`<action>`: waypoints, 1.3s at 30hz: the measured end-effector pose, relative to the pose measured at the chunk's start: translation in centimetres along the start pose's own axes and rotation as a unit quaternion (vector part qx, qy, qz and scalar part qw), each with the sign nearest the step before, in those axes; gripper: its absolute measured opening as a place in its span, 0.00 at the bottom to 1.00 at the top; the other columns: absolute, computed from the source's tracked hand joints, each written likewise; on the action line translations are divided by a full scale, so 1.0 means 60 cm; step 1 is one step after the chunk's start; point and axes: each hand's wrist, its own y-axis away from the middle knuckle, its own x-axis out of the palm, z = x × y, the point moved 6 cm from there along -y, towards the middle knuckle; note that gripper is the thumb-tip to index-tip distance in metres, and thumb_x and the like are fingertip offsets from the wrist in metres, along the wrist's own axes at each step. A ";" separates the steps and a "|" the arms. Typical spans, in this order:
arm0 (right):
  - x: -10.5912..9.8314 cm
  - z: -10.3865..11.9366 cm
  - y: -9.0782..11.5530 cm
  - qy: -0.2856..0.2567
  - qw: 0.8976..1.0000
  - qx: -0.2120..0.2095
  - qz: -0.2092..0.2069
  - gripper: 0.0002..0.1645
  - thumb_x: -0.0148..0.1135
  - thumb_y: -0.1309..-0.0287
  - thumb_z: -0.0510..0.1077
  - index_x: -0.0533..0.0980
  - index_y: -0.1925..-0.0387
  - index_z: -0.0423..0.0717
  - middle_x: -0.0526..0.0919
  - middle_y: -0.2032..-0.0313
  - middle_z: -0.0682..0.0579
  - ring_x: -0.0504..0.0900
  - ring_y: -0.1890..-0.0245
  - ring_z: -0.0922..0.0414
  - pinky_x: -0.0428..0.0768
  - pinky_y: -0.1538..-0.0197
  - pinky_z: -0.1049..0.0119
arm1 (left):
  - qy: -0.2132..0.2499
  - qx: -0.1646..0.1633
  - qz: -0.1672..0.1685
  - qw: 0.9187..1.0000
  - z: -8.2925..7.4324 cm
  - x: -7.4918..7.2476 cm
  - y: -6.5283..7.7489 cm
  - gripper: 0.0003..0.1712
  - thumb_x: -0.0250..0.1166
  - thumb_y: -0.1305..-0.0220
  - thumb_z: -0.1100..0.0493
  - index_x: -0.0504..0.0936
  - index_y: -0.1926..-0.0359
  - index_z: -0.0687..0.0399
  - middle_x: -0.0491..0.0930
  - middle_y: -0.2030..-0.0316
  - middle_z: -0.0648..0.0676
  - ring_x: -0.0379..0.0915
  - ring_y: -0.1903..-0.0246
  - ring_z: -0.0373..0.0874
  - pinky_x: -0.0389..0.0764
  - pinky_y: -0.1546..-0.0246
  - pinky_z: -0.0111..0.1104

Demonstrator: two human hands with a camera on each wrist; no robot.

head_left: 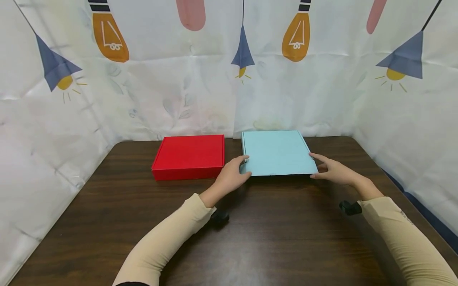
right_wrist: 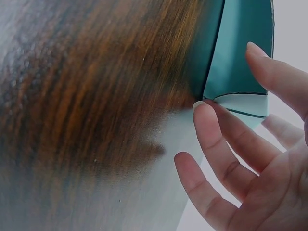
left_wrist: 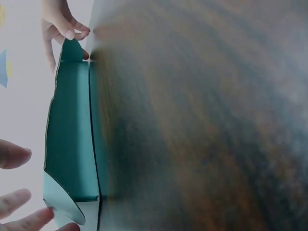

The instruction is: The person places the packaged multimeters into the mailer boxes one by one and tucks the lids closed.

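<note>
A light-blue cardboard box (head_left: 275, 153) lies near the back of the table, its lid over it and its front side open. The left wrist view looks into its teal inside (left_wrist: 72, 130), with a side flap (left_wrist: 65, 197) bent out at the near end. My left hand (head_left: 229, 174) is at the box's left front corner, fingertips at that flap and thumb spread apart. My right hand (head_left: 336, 170) is at the right front corner. In the right wrist view its thumb (right_wrist: 269, 72) is before the opening, and one finger reaches the lower corner.
A closed red box (head_left: 191, 155) sits just left of the blue one, close to my left hand. Both stand on a dark wood table (head_left: 268, 230). A white printed curtain (head_left: 214, 91) hangs behind and along the sides.
</note>
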 end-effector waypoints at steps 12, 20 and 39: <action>0.004 -0.002 -0.002 0.011 1.000 0.000 0.003 0.58 0.66 0.31 0.54 0.41 0.18 0.43 0.52 0.26 0.25 0.65 0.32 0.28 0.75 0.43 0.34 | 0.104 -0.064 0.007 0.992 0.029 -0.002 0.010 0.30 0.70 0.35 0.62 0.74 0.34 0.58 0.77 0.41 0.63 0.77 0.46 0.57 0.81 0.47 0.47; 0.002 0.000 -0.002 0.006 1.000 -0.002 0.003 0.57 0.66 0.31 0.53 0.41 0.18 0.42 0.53 0.26 0.25 0.65 0.32 0.28 0.75 0.42 0.35 | 0.153 -0.092 0.010 0.984 0.036 -0.001 0.000 0.35 0.75 0.41 0.67 0.73 0.33 0.57 0.79 0.44 0.63 0.83 0.49 0.54 0.82 0.47 0.47; -0.002 0.006 -0.002 -0.004 1.000 -0.005 0.016 0.56 0.65 0.30 0.51 0.40 0.18 0.40 0.53 0.27 0.23 0.65 0.32 0.28 0.74 0.41 0.34 | 0.180 -0.082 -0.002 0.980 0.030 0.003 0.000 0.34 0.74 0.39 0.66 0.71 0.33 0.59 0.82 0.46 0.65 0.79 0.45 0.58 0.81 0.46 0.49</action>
